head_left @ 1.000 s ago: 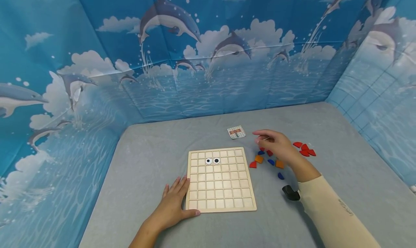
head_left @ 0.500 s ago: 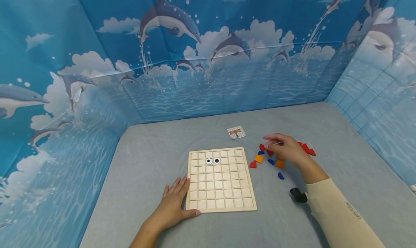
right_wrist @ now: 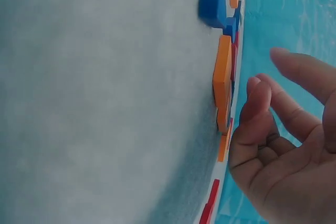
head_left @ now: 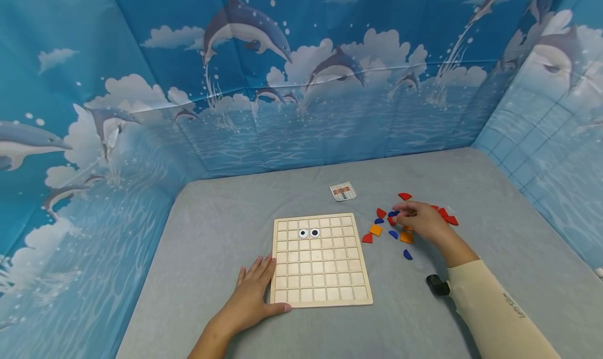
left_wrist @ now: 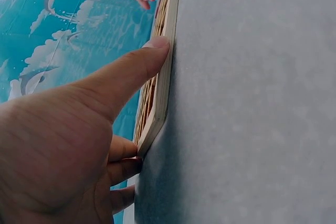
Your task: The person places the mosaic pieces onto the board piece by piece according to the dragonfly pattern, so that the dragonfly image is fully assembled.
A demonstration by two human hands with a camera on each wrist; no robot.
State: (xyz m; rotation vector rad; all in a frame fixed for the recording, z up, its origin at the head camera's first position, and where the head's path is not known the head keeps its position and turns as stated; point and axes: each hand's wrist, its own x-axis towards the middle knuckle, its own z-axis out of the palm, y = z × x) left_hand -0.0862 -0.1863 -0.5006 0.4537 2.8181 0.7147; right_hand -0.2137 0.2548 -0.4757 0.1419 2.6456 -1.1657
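Note:
A square wooden grid board (head_left: 319,260) lies on the grey cloth, with two round eye tiles (head_left: 309,233) side by side in its upper cells. My left hand (head_left: 252,296) rests at the board's lower-left corner, fingers along the left side and thumb on the near edge. In the left wrist view the thumb lies across the board's edge (left_wrist: 167,72). My right hand (head_left: 421,222) hovers over loose coloured pieces, fingers loosely bent. Nothing shows between its fingers in the right wrist view. Close to its fingertips are a blue piece (head_left: 393,213) and a red piece (head_left: 391,221).
Orange squares (head_left: 376,230), blue half-rounds (head_left: 407,254) and red quarter-rounds (head_left: 367,238) are scattered right of the board. Several red pieces (head_left: 450,220) lie farther right, another red piece (head_left: 404,196) behind. A printed pattern card (head_left: 343,191) lies beyond the board. Dolphin-print curtains surround the table.
My right hand has moved right and slightly nearer, uncovering a red piece at the back and a blue one near the fingertips. My left hand and the board have stayed in place.

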